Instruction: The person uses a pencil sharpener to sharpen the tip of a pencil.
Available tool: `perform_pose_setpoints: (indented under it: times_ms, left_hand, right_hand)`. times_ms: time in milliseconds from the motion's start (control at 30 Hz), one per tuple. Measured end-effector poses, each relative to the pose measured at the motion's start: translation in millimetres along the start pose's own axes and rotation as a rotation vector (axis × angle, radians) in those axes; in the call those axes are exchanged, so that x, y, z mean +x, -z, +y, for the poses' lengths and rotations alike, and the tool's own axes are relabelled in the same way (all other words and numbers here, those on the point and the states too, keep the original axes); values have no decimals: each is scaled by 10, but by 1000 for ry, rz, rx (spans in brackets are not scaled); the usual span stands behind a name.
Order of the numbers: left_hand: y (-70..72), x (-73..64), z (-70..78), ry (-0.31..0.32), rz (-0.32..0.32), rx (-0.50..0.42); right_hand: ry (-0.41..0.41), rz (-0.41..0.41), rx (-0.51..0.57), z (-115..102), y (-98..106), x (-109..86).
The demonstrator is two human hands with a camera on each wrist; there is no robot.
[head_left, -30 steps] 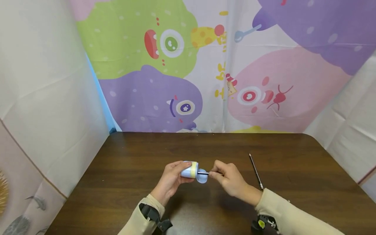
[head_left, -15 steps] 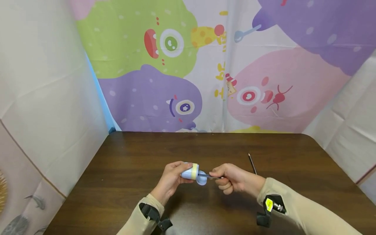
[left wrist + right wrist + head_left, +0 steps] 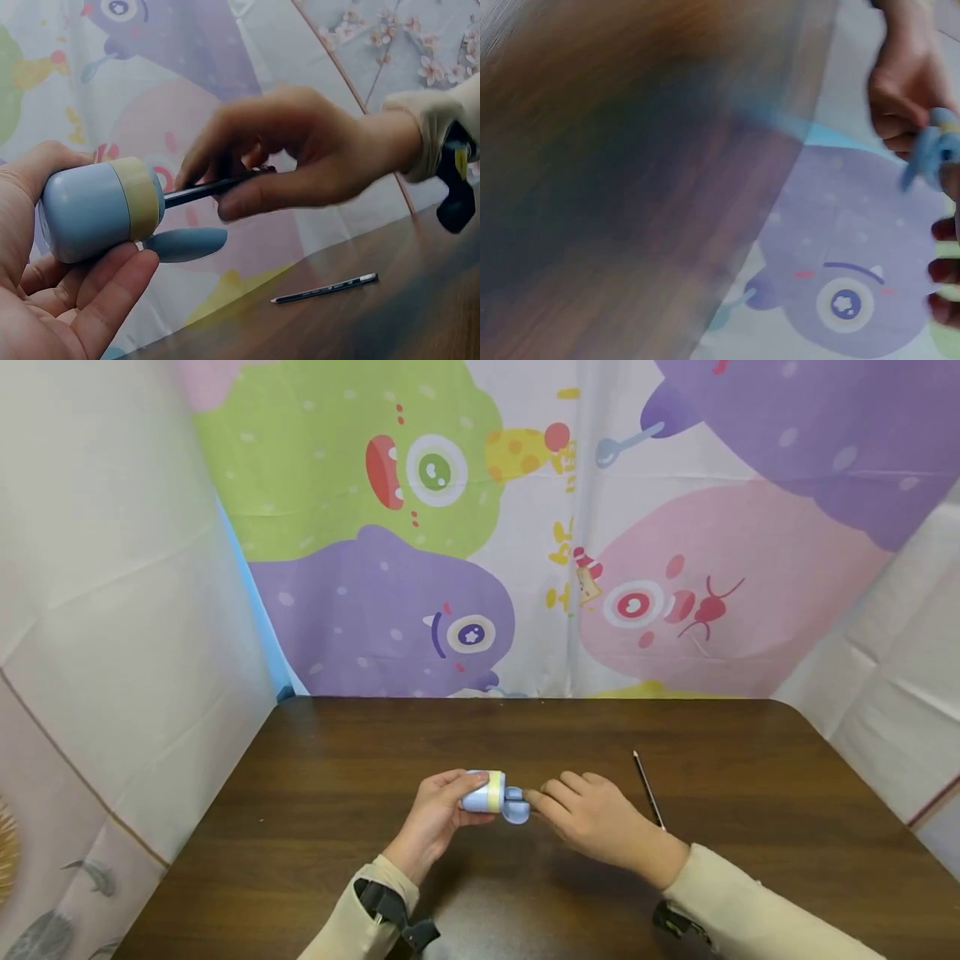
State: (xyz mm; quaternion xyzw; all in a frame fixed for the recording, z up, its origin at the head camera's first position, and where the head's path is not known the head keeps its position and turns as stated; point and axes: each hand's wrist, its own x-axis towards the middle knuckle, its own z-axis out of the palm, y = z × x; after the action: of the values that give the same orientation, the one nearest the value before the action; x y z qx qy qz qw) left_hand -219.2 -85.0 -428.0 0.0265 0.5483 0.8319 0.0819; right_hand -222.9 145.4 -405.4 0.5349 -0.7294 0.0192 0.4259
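Observation:
My left hand (image 3: 433, 821) grips a light blue pencil sharpener (image 3: 474, 797) with a yellow band, held on its side above the table. Its round blue lid (image 3: 191, 245) hangs open at the end facing right. A dark pencil (image 3: 196, 195) runs into that end, its tip hidden inside the sharpener. From the right, my right hand (image 3: 596, 820) pinches the pencil between thumb and fingers, close to the lid, the back of the hand upward. In the right wrist view the sharpener and the fingers show only at the right edge, blurred.
A second dark pencil (image 3: 648, 787) lies on the brown table (image 3: 360, 735), just beyond the right wrist. Behind the table's far edge hangs a cloth printed with cartoon monsters (image 3: 420, 610). Pale cloth walls stand on both sides.
My right hand turns at the wrist, first knuckles down and now back upward, and sits closer to the sharpener. Less of the pencil shows in the head view. The left hand barely moves.

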Motion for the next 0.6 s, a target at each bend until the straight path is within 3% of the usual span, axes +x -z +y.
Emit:
perform_pose_setpoints:
  times_ms: [133, 300, 433, 533, 600]
  left_hand:
    - [-4, -8, -5, 12, -9, 1]
    - [-13, -14, -15, 25, -26, -5]
    - [-22, -24, -3, 26, -8, -7]
    - [-28, -26, 8, 26, 4, -4]
    - [-31, -24, 13, 24, 6, -1]
  right_hand:
    - [98, 76, -35, -9, -121, -59]
    - [83, 223, 19, -49, -255, -54]
    - [-72, 258, 231, -132, -289, 3]
    - [-271, 217, 450, -194, -243, 56]
    - [-437, 143, 604, -214, -181, 102]
